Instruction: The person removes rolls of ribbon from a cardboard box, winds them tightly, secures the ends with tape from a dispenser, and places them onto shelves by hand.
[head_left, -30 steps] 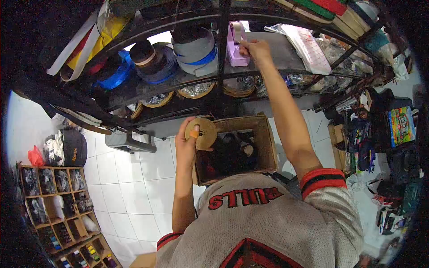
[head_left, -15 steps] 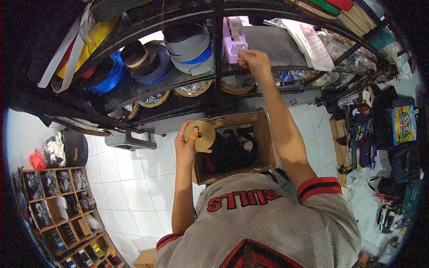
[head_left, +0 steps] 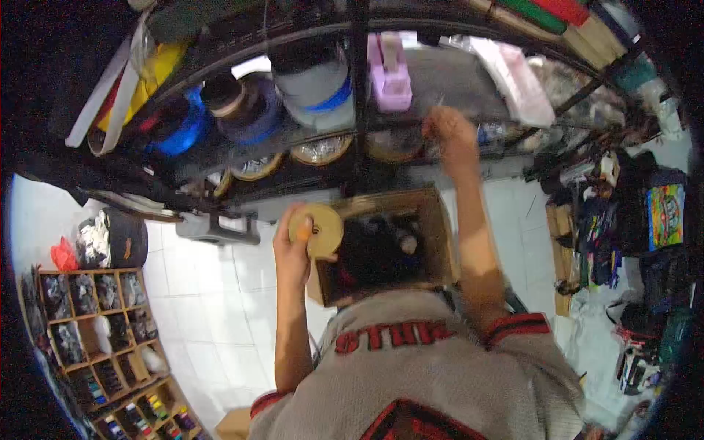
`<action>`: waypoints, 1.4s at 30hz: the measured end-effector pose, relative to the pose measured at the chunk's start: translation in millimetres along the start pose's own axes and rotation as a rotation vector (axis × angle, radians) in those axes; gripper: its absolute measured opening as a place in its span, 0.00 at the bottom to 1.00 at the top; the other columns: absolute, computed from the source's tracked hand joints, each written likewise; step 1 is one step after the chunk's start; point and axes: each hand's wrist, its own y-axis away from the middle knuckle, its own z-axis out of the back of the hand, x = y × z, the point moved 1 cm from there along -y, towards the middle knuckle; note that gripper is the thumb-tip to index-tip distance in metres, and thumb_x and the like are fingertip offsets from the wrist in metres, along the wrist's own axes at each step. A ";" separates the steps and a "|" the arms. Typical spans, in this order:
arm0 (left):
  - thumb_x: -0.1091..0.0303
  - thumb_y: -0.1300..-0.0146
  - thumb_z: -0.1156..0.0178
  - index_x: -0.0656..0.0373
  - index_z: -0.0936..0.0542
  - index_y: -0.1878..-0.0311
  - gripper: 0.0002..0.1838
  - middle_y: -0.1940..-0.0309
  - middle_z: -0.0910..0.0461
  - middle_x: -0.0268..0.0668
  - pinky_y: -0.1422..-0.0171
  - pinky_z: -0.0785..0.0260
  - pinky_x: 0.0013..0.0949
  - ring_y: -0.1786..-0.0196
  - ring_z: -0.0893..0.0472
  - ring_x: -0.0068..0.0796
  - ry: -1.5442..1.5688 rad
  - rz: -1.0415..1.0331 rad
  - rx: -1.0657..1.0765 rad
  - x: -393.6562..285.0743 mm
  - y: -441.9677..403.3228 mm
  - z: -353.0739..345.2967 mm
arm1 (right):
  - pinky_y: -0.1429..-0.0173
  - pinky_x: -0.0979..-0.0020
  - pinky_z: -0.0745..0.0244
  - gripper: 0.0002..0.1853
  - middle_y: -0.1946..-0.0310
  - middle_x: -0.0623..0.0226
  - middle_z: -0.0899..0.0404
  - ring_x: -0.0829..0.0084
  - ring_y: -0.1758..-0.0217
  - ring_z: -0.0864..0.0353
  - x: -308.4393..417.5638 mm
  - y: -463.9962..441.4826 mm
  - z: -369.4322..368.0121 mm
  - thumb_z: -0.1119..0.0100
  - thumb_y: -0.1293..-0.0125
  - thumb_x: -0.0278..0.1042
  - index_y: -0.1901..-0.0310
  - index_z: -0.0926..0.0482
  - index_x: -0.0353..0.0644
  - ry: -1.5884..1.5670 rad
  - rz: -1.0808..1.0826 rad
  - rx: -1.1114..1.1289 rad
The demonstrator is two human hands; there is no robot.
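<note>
A flat, tan roll (head_left: pixel 328 226) with a small centre hole is in my left hand (head_left: pixel 292 249), the thumb, with an orange band round it, across its face. My right hand (head_left: pixel 453 136) is blurred by motion, fingers pinched together in front of the shelf. At its fingertips is a faint clear strip that looks like a piece of tape. To the left of that hand, apart from it, a purple tape dispenser (head_left: pixel 390 86) stands on the shelf. Below and between my arms sits an open cardboard box (head_left: pixel 438 227) with dark items inside.
Large ribbon rolls (head_left: pixel 312 84) line the shelf (head_left: pixel 447 70) to the left, with plastic packets (head_left: pixel 513 81) to the right. A grey stool (head_left: pixel 220 229) is under the shelf. A compartmented wooden rack (head_left: pixel 92 308) stands at left; bags and goods (head_left: pixel 594 220) hang at right.
My right hand has moved away from the tape dispenser, rightward and down. My left hand, still holding the tan roll, has shifted slightly left in view.
</note>
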 end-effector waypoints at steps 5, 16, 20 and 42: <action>0.63 0.43 0.35 0.63 0.24 0.54 0.17 0.58 0.23 0.38 0.52 0.30 0.28 0.56 0.23 0.27 -0.220 -0.327 0.136 -44.4 2.8 -15.0 | 0.73 0.77 0.32 0.13 0.74 0.68 0.24 0.78 0.73 0.25 92.8 52.9 -31.8 0.42 0.36 0.39 0.64 0.23 0.36 -0.070 -0.412 0.267; 0.60 0.50 0.30 0.64 0.21 0.62 0.18 0.63 0.20 0.39 0.49 0.30 0.35 0.56 0.21 0.34 -0.373 -0.599 0.289 -95.7 29.3 -24.5 | 0.80 0.79 0.34 0.12 0.83 0.69 0.25 0.80 0.82 0.28 156.0 79.9 -100.2 0.39 0.38 0.37 0.68 0.22 0.34 0.041 -0.501 0.860; 0.60 0.51 0.29 0.64 0.21 0.63 0.19 0.63 0.20 0.40 0.49 0.30 0.35 0.56 0.21 0.34 -0.366 -0.628 0.232 -98.3 32.5 -18.6 | 0.78 0.80 0.32 0.13 0.82 0.69 0.25 0.82 0.82 0.27 150.8 84.7 -108.9 0.39 0.38 0.39 0.68 0.21 0.35 0.186 -0.444 0.858; 0.61 0.53 0.27 0.64 0.21 0.67 0.18 0.68 0.20 0.40 0.51 0.29 0.37 0.61 0.21 0.34 -0.358 -0.747 0.199 -100.9 33.6 -13.7 | 0.81 0.81 0.33 0.21 0.84 0.66 0.22 0.80 0.84 0.23 143.9 102.8 -114.1 0.35 0.43 0.51 0.75 0.20 0.36 0.354 -0.560 0.852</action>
